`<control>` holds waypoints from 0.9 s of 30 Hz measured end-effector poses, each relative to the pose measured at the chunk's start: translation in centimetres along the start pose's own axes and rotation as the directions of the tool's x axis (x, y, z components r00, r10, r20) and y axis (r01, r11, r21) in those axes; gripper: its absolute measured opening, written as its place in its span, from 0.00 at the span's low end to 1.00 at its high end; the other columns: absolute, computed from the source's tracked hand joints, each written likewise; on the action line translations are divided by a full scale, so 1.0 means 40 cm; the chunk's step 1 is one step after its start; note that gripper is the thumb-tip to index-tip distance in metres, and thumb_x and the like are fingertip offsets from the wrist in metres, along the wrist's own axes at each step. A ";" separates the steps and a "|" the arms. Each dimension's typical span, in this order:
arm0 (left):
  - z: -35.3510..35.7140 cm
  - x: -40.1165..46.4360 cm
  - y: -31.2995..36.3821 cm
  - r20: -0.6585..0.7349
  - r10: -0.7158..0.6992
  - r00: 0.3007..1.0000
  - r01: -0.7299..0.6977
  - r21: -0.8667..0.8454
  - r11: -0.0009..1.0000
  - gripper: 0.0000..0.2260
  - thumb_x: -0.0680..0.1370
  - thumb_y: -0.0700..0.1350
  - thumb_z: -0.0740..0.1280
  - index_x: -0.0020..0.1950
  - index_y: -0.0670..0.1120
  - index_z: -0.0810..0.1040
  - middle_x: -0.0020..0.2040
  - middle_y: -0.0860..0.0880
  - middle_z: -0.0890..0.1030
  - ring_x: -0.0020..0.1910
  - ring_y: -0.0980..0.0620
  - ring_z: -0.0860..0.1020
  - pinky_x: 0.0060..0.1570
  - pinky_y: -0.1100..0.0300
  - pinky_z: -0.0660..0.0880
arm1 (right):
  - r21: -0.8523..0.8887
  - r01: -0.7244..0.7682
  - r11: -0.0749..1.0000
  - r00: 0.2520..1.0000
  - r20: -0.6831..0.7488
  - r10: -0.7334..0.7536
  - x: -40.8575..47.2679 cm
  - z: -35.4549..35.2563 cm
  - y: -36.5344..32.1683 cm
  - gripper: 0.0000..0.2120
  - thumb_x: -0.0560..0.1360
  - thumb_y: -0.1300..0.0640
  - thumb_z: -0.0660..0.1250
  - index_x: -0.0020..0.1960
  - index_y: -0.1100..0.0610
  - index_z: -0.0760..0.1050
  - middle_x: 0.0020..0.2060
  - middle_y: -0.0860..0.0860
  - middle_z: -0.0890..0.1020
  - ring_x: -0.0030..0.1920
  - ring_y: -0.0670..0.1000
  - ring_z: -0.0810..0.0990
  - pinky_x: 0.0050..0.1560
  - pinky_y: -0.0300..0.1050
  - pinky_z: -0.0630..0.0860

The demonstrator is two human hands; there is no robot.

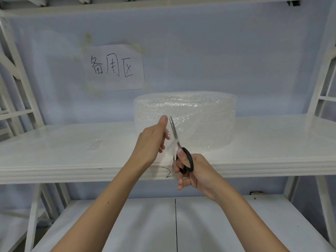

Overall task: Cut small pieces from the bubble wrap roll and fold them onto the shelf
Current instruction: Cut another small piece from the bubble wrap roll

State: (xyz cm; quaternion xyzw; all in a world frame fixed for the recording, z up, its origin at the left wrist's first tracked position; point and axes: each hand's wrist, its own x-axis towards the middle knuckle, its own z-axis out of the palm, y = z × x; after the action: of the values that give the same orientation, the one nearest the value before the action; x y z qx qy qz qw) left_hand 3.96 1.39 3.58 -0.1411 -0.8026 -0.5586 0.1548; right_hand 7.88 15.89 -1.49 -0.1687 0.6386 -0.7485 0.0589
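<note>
Clear bubble wrap roll [185,122] on white shelf [72,151]. Left hand [151,140] pinches loose sheet, edges barely discernible. Right hand [192,171] grips black-handled scissors [179,150]; blades nearly closed, partly veiled by film.

Arms: bare to the frame edge, no sleeves seen
Left hand [151,140]: bare, ungloved
Right hand [195,174]: bare, ungloved
</note>
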 end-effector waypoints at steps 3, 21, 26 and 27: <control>0.009 -0.002 0.003 -0.016 0.103 0.995 -0.102 0.050 0.994 0.23 0.81 0.57 0.58 0.38 0.40 0.75 0.31 0.50 0.76 0.29 0.54 0.75 0.38 0.56 0.75 | -0.010 0.006 1.000 1.000 -0.005 -0.006 -0.001 -0.002 0.003 0.22 0.65 0.38 0.68 0.30 0.56 0.71 0.28 0.51 0.73 0.23 0.50 0.73 0.26 0.44 0.78; 0.027 -0.012 -0.011 -0.016 0.225 0.974 -0.225 0.032 0.974 0.16 0.84 0.48 0.58 0.38 0.43 0.69 0.29 0.51 0.72 0.29 0.54 0.73 0.34 0.61 0.70 | -0.054 0.000 0.999 0.999 0.045 0.003 0.009 -0.009 -0.027 0.24 0.68 0.38 0.66 0.32 0.59 0.69 0.26 0.50 0.74 0.25 0.50 0.72 0.27 0.44 0.77; 0.028 -0.018 -0.019 0.010 0.236 0.972 -0.236 0.019 0.972 0.17 0.84 0.48 0.58 0.40 0.39 0.69 0.31 0.49 0.72 0.29 0.55 0.73 0.33 0.64 0.71 | -0.047 -0.013 0.999 0.997 0.071 0.017 0.012 -0.006 -0.039 0.26 0.67 0.35 0.65 0.34 0.59 0.68 0.27 0.53 0.75 0.26 0.54 0.73 0.29 0.45 0.77; 0.028 -0.020 -0.022 0.014 0.231 0.973 -0.232 0.014 0.973 0.17 0.84 0.48 0.58 0.40 0.38 0.70 0.30 0.47 0.73 0.29 0.55 0.73 0.33 0.64 0.71 | -0.056 -0.010 0.998 0.997 0.078 0.014 0.012 -0.006 -0.044 0.26 0.67 0.35 0.64 0.34 0.59 0.67 0.26 0.54 0.75 0.26 0.54 0.73 0.30 0.45 0.77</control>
State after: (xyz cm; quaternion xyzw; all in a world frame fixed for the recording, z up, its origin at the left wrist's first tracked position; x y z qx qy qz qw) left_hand 4.24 2.10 2.13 -0.2358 -0.7859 -0.5296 0.2151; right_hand 7.57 16.27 0.27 -0.1957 0.6573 -0.7230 0.0838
